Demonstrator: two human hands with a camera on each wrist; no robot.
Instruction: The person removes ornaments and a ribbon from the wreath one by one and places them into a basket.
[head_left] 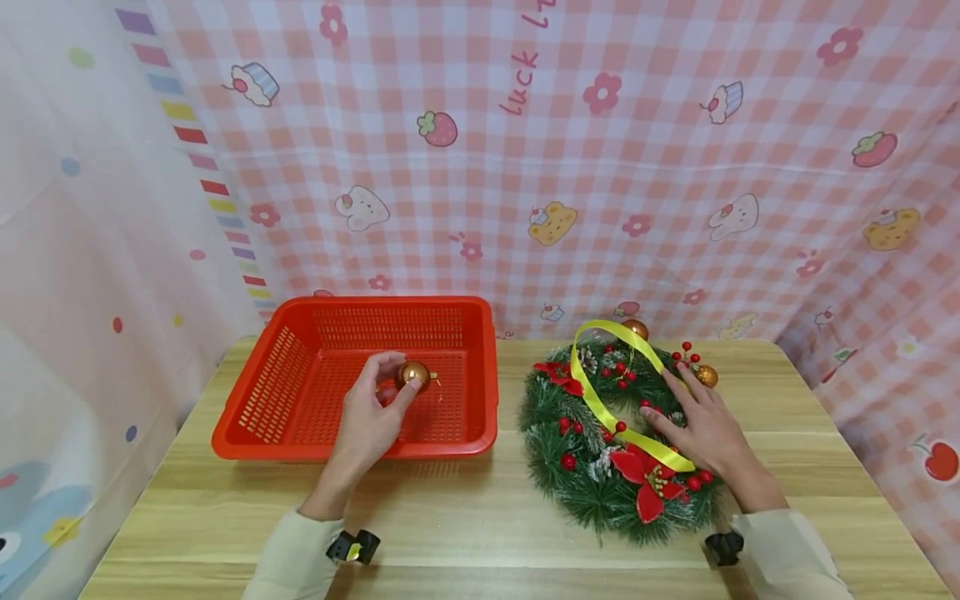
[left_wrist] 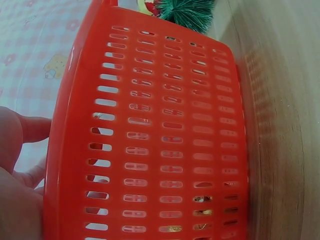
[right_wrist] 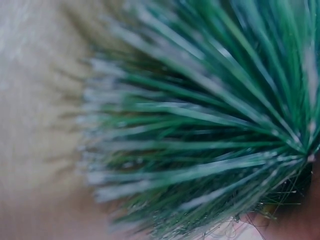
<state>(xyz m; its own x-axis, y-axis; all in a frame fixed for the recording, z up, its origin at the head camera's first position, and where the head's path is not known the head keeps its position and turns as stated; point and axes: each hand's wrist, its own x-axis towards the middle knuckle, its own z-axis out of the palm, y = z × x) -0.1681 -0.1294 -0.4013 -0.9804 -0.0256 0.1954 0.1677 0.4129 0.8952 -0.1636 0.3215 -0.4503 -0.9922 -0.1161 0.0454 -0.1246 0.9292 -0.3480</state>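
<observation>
Bauble in left hand over red basket, right hand at wreath.

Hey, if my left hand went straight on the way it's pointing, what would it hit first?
Probably the red basket's far wall, though depth is unclear: your left hand, holding a gold bauble, might be high enough to clear it.

Beneath the left hand's grip on the bauble sits the basket; right of it, the wreath, partly under the right hand; behind, the curtain.
</observation>
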